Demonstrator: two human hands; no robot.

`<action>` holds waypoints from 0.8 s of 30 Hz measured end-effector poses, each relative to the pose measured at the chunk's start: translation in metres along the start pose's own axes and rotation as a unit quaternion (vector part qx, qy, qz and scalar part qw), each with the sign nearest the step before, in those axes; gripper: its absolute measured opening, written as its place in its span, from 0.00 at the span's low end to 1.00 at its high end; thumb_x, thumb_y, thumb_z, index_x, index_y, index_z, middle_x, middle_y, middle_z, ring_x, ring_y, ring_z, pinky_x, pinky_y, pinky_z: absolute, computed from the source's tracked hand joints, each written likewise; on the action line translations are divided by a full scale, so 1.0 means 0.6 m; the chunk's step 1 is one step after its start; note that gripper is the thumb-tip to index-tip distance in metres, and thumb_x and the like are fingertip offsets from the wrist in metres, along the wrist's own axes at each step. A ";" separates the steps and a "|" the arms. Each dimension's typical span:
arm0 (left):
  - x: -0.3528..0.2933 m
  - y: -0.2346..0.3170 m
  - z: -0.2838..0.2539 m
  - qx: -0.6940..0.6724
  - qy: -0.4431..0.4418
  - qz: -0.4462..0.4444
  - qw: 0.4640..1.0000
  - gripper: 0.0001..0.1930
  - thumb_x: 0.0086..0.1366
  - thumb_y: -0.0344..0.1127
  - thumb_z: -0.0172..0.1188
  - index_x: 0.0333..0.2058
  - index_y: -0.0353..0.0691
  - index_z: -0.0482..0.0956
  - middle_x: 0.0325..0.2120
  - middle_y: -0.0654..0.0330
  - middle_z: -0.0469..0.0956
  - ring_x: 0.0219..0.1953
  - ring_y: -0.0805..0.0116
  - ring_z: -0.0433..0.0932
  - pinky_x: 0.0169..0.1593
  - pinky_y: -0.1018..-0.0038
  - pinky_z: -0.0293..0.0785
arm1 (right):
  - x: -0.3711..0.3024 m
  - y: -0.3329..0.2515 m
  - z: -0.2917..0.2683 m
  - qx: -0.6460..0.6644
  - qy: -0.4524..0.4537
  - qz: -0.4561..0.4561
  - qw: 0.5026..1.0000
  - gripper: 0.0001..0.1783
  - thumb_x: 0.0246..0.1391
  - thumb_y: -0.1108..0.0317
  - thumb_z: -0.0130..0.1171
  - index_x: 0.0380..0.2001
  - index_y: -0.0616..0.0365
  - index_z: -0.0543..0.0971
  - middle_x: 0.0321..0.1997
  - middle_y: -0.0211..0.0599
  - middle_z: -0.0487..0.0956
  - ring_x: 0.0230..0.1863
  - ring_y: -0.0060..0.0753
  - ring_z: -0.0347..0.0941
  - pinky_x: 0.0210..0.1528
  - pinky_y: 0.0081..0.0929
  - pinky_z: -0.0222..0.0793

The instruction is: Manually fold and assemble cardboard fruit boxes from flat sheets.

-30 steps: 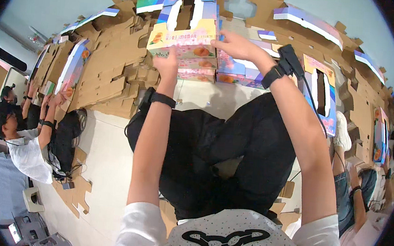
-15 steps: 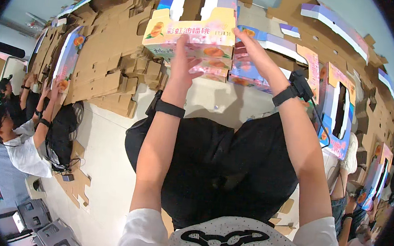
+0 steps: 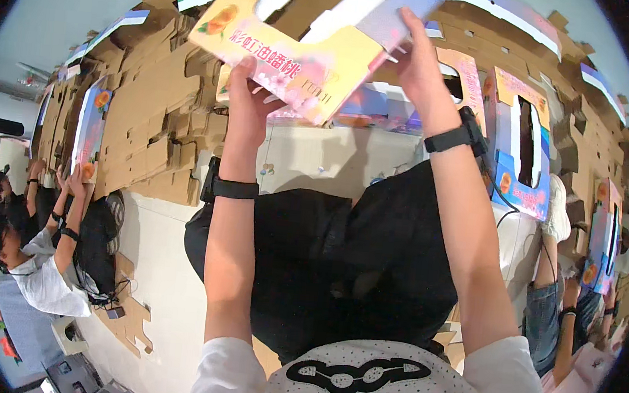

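Observation:
Tilted between my hands is a printed cardboard fruit box (image 3: 285, 65), yellow and pink with peach pictures, its top having a large cut-out opening. My left hand (image 3: 249, 101) grips its front lower edge, thumb on the front panel and fingers underneath. At the box's right side, my right hand (image 3: 420, 67) has its thumb up along the purple side panel, the other fingers curled below. Part of another printed box (image 3: 378, 106) shows beneath the held one, mostly hidden by it.
Stacked flat brown cardboard (image 3: 150, 107) lies to the left. More printed boxes (image 3: 495, 137) stand on the right, beside a white shoe (image 3: 557, 210). Another person (image 3: 39, 262) handles a box at far left; further people sit at far right. A cable hangs from my right wristband (image 3: 450, 139).
The box has been lifted off the one below and turned, its right end swinging nearer to me. Both hands now grip it, my right hand having shifted along its side.

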State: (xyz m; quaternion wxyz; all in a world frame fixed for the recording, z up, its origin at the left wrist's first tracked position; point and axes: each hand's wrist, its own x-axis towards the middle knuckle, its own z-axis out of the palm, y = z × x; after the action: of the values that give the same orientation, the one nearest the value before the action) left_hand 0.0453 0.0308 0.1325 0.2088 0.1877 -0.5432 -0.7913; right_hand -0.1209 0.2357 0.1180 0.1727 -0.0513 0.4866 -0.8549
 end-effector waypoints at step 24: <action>-0.009 -0.123 -0.037 0.231 -0.097 -0.081 0.965 0.27 0.70 0.46 0.57 0.59 0.32 0.69 0.51 0.52 0.77 0.48 0.60 0.78 0.49 0.68 0.80 | -0.021 -0.014 -0.208 -0.043 0.219 0.232 0.947 0.40 0.44 0.53 0.73 0.59 0.54 0.68 0.60 0.49 0.70 0.58 0.52 0.67 0.62 0.62 0.59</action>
State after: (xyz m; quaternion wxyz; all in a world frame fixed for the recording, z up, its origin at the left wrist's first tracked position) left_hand 0.0521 0.0400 0.0561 0.0411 0.1968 -0.7119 -0.6729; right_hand -0.1430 0.3453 0.0611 0.2535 0.2443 0.5468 -0.7596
